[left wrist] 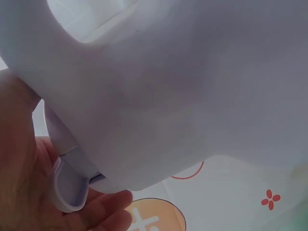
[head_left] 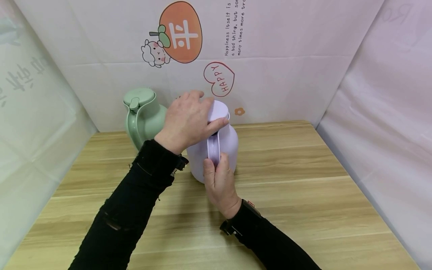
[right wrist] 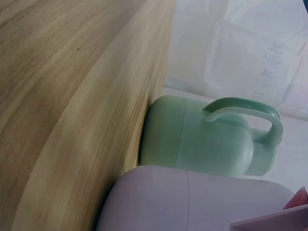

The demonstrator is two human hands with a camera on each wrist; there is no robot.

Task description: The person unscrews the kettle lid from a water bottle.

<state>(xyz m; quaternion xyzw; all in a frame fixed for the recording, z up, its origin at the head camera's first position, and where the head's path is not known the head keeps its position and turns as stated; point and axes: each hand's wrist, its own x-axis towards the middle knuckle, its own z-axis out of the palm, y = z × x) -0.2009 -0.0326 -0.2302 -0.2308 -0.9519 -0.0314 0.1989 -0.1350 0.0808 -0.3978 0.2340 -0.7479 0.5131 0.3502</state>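
Note:
A lilac thermos jug [head_left: 230, 148] stands upright on the wooden table, its handle [head_left: 213, 147] turned toward me. My left hand [head_left: 186, 122] grips the jug's lid [head_left: 219, 109] from the left, thumb across the front of the top and fingers round the far side. The left wrist view shows those fingers by the pouring spout [left wrist: 72, 185]. Low on the handle, my right hand [head_left: 221, 187] holds on with the thumb along its left side. Part of the lid is hidden under the left hand.
A green thermos jug [head_left: 148, 122] stands close on the left, partly behind my left hand and wrist. Behind both jugs hangs a printed white cloth [head_left: 287, 75], with more cloth at both sides. The wooden table [head_left: 303, 195] extends to the right.

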